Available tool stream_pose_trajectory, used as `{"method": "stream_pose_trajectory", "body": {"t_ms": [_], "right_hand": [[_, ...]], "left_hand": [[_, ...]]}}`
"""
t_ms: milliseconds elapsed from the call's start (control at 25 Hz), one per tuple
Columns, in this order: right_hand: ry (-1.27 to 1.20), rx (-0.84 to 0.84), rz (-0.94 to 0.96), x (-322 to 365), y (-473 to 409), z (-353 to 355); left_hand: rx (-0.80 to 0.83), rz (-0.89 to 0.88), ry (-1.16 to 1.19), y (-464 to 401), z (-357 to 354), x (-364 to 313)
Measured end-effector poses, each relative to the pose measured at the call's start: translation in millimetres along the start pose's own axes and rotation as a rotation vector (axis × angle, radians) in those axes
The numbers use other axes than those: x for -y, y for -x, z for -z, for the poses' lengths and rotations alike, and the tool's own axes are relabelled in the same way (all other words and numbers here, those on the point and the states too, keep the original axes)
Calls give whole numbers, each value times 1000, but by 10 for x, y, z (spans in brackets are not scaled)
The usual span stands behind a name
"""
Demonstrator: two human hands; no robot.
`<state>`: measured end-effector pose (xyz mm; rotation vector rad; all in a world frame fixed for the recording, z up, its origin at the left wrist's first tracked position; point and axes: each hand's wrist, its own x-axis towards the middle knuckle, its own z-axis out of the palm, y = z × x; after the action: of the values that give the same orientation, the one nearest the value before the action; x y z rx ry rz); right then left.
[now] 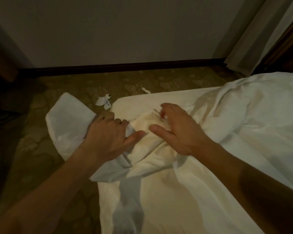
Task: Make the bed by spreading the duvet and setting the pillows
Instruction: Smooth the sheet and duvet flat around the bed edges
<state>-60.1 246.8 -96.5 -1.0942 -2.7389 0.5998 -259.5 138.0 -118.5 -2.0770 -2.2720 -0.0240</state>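
Near the far-left corner of the cream-sheeted mattress, the left hand is gripping a bunched fold of the white crumpled fabric duvet, fingers curled into it. Just right of it, the right hand is hovering over the same bunch, fingers spread and loosely bent, holding nothing. The duvet's bulk is lying heaped to the right.
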Motion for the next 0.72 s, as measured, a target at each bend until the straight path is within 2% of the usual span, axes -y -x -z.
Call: {"method": "stream_pose_trajectory", "body": {"t_ms": [160,240,360,440,520,600,640,720], "right_hand": [[6,148,103,182,-288,-218],[53,119,108,148,-332,-284],[122,30,196,108,-302,-338],[71,-35,256,116,-248,-305],[-68,-27,226,67,-176,-225],[-42,-14,127,31,-139,-95],[23,-47,82,10,-138,-22],[106,-240,14,-28,-139,120]], "left_hand": [[-78,24,-9,107,-92,282],[-104,72,42,263,-216,314],[-287,93,137,540,-387,184],[-391,98,227,552,-406,72],[-476,119,257,400,-337,13],[-543,148,257,228,-160,28],[-563,156,266,157,-68,28],[-534,151,297,82,46,-71]]}}
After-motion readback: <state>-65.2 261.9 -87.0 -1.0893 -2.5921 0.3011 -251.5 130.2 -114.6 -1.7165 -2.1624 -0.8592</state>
